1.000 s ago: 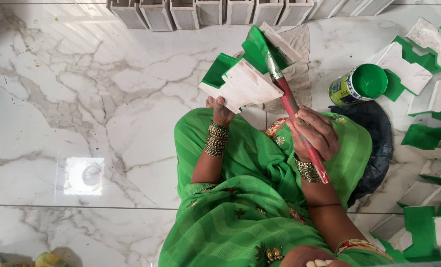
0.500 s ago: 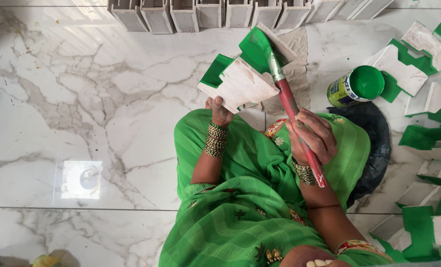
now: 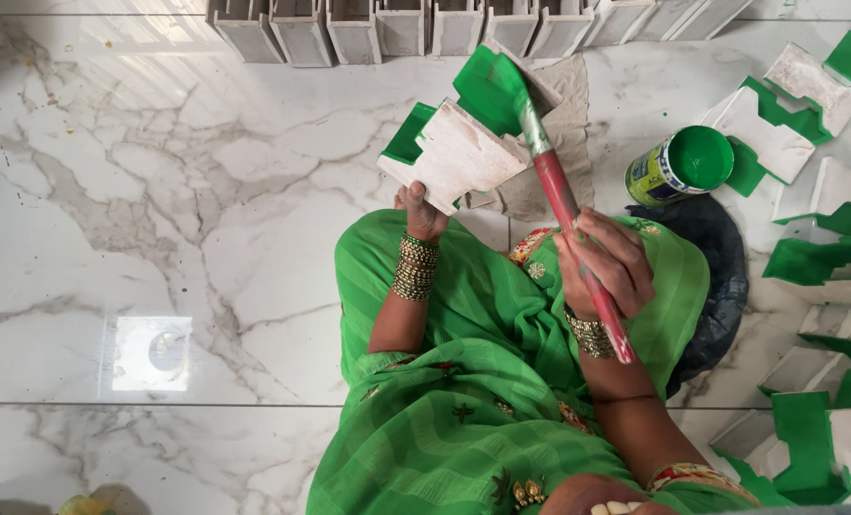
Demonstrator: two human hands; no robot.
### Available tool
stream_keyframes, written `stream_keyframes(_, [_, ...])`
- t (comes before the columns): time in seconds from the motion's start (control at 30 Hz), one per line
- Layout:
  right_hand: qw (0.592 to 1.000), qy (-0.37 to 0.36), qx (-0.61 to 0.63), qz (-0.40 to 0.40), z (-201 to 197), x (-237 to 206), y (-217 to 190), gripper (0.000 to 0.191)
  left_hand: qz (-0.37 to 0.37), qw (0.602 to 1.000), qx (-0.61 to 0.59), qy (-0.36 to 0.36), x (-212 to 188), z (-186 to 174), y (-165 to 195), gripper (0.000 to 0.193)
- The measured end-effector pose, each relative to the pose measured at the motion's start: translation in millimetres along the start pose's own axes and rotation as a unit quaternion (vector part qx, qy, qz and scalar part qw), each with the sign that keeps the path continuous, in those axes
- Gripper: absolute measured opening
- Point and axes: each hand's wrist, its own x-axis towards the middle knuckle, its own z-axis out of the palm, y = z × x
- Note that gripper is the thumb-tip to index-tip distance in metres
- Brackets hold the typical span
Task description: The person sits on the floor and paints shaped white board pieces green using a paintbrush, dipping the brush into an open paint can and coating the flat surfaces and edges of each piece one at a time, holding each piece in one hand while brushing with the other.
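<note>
Head view: left hand (image 3: 421,212) grips the lower edge of a white block (image 3: 456,154), its fingers tucked beneath it, holding it above the lap. Right hand (image 3: 604,262) is clenched around a red brush (image 3: 566,205), whose green bristles touch the block's painted top. A paint can (image 3: 678,167) stands nearby on the marble floor (image 3: 158,191).

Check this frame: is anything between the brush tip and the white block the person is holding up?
Nothing visible. The right hand grips the red-handled paintbrush, and its green bristles lie directly on the white block held by the left hand. The open paint tin stands apart, on the floor to the right.
</note>
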Motion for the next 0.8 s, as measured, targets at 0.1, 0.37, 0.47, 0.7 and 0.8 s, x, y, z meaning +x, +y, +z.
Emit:
stream_keyframes(0.1, [1.000, 0.005, -0.013, 0.000, 0.4, -0.3, -0.4, 0.026, 0.004, 1.000, -0.014, 0.012, 2.1, -2.7, 0.6, 0.096])
stream_keyframes(0.37, [0.996, 0.035, -0.073, 0.042, -41.4, -12.9, -16.8, 0.022, -0.010, 0.996, -0.092, 0.009, 5.0, -3.2, 8.3, 0.096])
stream_keyframes(0.47, [0.994, 0.083, -0.064, 0.024, -46.8, -11.7, -10.8, 0.025, -0.007, 0.998, -0.052, -0.017, 5.2, -4.4, 13.8, 0.098])
stream_keyframes(0.7, [0.999, 0.000, 0.005, -0.046, -57.2, 14.4, 22.0, 0.028, 0.020, 0.996, 0.068, -0.058, 8.5, -14.5, 43.2, 0.105])
stream_keyframes(0.8, [0.996, -0.035, 0.008, -0.078, -59.9, 21.4, 28.9, 0.029, 0.031, 0.993, 0.091, -0.062, 13.8, -16.4, 56.5, 0.108])
